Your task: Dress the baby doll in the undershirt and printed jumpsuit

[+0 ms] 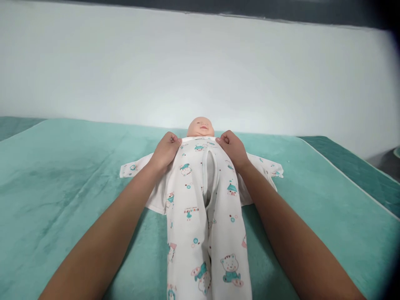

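A baby doll (201,126) lies on its back on a teal blanket (62,187), head pointing away from me. It wears a white romper (206,216) printed with small bears and houses, sleeves spread to both sides, front open down the middle. My left hand (166,151) is closed, pinching the romper at the doll's shoulder on the left. My right hand (233,148) is closed too, pinching the fabric at the other shoulder. Both forearms reach in from the bottom of the view.
The teal blanket covers a wide flat surface whose right edge (359,187) runs diagonally. A white wall (200,71) stands right behind the doll's head. A darker teal strip (359,166) lies beyond the right edge.
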`<state>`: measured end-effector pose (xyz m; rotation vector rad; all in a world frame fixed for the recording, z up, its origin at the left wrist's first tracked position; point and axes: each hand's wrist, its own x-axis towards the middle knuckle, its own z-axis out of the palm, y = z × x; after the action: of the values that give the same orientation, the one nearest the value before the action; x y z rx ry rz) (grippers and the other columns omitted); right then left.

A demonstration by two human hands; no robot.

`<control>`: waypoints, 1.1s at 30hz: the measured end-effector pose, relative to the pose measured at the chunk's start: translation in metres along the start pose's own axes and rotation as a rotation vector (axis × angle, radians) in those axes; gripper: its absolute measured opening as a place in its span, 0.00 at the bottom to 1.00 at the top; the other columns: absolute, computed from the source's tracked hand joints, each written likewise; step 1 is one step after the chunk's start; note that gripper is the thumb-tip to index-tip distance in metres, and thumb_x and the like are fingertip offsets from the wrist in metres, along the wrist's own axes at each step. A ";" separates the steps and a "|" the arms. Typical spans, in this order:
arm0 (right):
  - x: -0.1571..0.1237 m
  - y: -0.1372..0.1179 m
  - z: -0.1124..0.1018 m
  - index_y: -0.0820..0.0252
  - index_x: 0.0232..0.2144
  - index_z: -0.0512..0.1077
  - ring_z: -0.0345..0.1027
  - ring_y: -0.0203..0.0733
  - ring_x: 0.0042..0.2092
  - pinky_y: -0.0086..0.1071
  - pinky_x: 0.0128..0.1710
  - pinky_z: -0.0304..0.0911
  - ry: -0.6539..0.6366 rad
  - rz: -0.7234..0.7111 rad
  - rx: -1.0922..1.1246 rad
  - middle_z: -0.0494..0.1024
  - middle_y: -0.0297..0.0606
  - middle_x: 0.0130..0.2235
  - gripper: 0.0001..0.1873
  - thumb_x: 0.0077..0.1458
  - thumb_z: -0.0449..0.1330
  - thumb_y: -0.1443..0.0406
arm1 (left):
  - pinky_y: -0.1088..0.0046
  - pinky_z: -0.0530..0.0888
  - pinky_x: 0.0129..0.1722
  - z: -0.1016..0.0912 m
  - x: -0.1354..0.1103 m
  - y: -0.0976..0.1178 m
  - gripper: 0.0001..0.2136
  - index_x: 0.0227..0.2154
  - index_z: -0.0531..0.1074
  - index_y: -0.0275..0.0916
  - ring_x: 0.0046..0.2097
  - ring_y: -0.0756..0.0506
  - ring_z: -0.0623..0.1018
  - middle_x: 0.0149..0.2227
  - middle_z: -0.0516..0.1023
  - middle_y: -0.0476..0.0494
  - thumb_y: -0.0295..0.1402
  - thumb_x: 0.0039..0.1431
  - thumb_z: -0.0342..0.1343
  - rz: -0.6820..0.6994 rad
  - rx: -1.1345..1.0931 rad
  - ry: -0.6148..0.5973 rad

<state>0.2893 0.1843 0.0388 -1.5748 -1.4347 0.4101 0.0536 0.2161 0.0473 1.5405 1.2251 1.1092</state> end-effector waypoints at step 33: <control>-0.170 0.012 -0.036 0.57 0.58 0.66 0.55 0.52 0.64 0.50 0.63 0.56 0.011 -0.251 -0.142 0.64 0.48 0.62 0.25 0.57 0.55 0.68 | 0.58 0.67 0.55 -0.020 -0.143 -0.020 0.15 0.53 0.68 0.39 0.54 0.40 0.70 0.51 0.74 0.38 0.31 0.65 0.48 0.636 0.679 0.137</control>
<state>0.2797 0.0168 -0.0093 -1.4795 -1.6590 0.1544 0.0116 0.0804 0.0142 2.5288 1.3149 1.2697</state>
